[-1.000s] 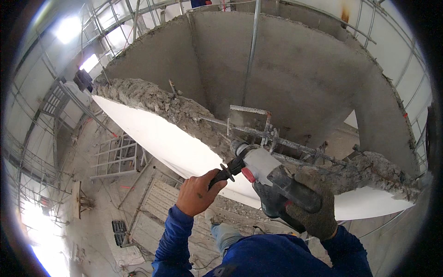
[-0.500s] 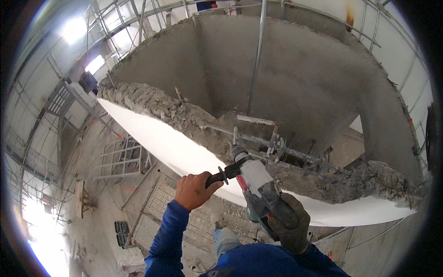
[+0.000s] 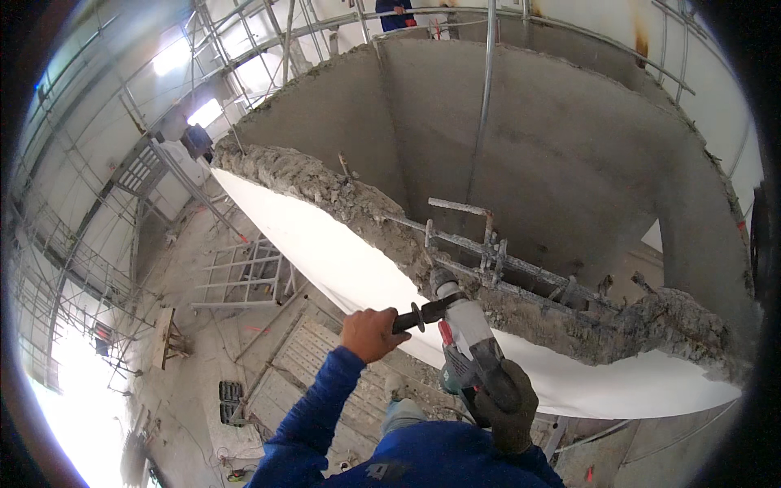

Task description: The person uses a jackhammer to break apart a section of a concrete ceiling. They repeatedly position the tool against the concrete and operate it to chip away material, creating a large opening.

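A dusty rotary hammer drill (image 3: 469, 324) is held across both my hands, its front end against the broken top of a curved concrete wall (image 3: 382, 213). My bare left hand (image 3: 368, 334) wraps round the black side handle. My right hand (image 3: 506, 407), in a dark work glove, grips the rear handle. Whether a finger presses the trigger is hidden. Bare, rough reinforcing bars (image 3: 521, 267) run along the wall top just beyond the drill. Smooth white facing (image 3: 301, 236) covers the wall's near side.
Beyond the wall opens a deep concrete pit with an upright metal pole (image 3: 486, 89). Scaffolding (image 3: 89, 236) lines the left. Below lie a metal frame (image 3: 244, 272), a wooden trestle (image 3: 167, 337) and a black case (image 3: 231, 402). Another person (image 3: 395, 14) stands at the far rim.
The drill and both hands have shifted slightly right along the wall edge, and the whole view has swung left. Both hands keep their hold. More of the far person shows.
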### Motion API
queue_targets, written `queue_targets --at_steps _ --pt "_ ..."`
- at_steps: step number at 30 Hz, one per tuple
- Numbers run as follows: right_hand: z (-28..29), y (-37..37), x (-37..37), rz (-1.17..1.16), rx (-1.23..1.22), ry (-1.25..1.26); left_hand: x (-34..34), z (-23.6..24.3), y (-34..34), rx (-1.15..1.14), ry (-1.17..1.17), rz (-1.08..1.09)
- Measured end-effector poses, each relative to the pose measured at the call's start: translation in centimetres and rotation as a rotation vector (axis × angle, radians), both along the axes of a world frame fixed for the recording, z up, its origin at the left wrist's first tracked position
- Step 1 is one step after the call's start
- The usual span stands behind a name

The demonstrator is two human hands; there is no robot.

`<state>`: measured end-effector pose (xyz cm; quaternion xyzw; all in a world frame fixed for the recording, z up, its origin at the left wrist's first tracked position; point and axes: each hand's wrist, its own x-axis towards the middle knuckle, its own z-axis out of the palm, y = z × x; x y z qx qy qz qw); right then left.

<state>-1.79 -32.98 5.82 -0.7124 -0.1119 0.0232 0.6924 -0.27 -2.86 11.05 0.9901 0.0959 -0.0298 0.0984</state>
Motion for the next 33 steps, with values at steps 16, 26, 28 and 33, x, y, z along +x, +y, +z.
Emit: queue_targets --at_steps 16,26,28,33 --pt "0.3 -5.0 -1.4 0.11 -0.209 -0.23 -1.9 -1.6 -2.2 -0.47 0.265 -0.097" --pt "-1.4 0.7 -7.0 0.08 -0.517 -0.094 2.2 -5.8 4.6 -1.459 0.983 -0.228" --pt "-1.2 3.8 -9.5 0.001 -0.504 -0.04 2.6 -6.1 6.1 -1.38 0.994 -0.288" --pt "-0.5 12.2 -15.3 -0.166 -0.493 0.145 5.1 -7.1 11.5 -1.298 1.221 -0.456"
